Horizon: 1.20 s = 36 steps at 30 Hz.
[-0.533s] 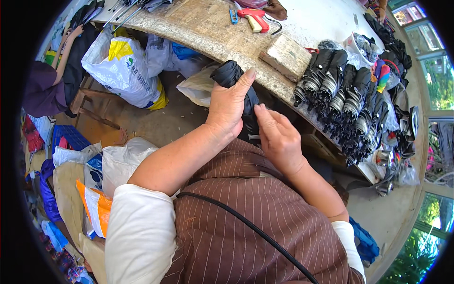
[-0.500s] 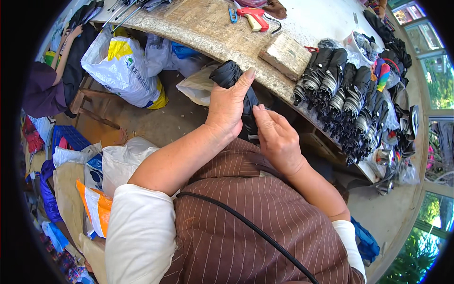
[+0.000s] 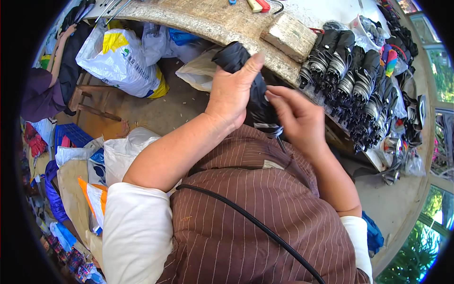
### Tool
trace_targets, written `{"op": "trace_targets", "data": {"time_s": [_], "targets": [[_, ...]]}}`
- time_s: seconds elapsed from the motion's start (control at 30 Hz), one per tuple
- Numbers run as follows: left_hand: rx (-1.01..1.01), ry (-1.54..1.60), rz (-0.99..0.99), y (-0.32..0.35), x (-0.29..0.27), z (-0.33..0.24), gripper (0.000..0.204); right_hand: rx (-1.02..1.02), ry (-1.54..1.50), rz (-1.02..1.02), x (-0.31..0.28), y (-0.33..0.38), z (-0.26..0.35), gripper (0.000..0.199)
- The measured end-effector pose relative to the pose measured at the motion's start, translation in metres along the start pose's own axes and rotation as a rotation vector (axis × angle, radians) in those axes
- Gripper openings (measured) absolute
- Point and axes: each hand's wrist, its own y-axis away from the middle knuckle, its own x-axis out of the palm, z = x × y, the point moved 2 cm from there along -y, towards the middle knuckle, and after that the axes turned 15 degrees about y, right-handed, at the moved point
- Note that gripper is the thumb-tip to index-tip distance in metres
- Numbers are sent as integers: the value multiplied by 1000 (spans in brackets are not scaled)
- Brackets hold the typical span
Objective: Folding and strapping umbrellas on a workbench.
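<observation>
A folded black umbrella [image 3: 259,97] slants in front of my chest, its rounded cloth end up and to the left. My left hand [image 3: 231,94] is wrapped around it, thumb lying along its upper side. Silvery rib ends and a thin dark shaft show at the umbrella's lower end, near my apron. Close against its right side is my right hand [image 3: 299,118], slightly blurred, with curled fingers and the thumb and forefinger drawn together at the cloth. What those fingertips hold, if anything, is too small to make out.
Several folded black umbrellas [image 3: 338,61] lie in a row on the worktable [image 3: 213,29], right of a worn block [image 3: 289,37]. A red-and-cream glue gun [image 3: 257,4] is at the far edge. Below stands a white sack [image 3: 111,61]; another person's arm [image 3: 59,54] is at left.
My right hand has shifted right along the umbrella's side, its fingers opening somewhat. The umbrella's lower end with its ribs and shaft has come into sight. My left hand keeps its hold.
</observation>
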Motion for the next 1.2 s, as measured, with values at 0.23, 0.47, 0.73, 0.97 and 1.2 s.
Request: {"op": "trace_targets", "data": {"time_s": [0.23, 0.47, 0.73, 0.97, 1.2], "targets": [[81, -29, 230, 20, 25, 1, 25, 229, -679, 60, -15, 0, -16, 12], [60, -201, 486, 50, 33, -11, 26, 77, -567, 149, -30, 17, -20, 22], [81, -203, 686, 53, 32, -4, 43, -218, -204, 152, -46, 24, -14, 28], [69, -209, 601, 51, 30, -3, 42, -430, 125, -144, -41, 42, 9, 24], [69, -218, 652, 52, 30, -5, 41, -62, -206, -85, -38, 53, 5, 19]]}}
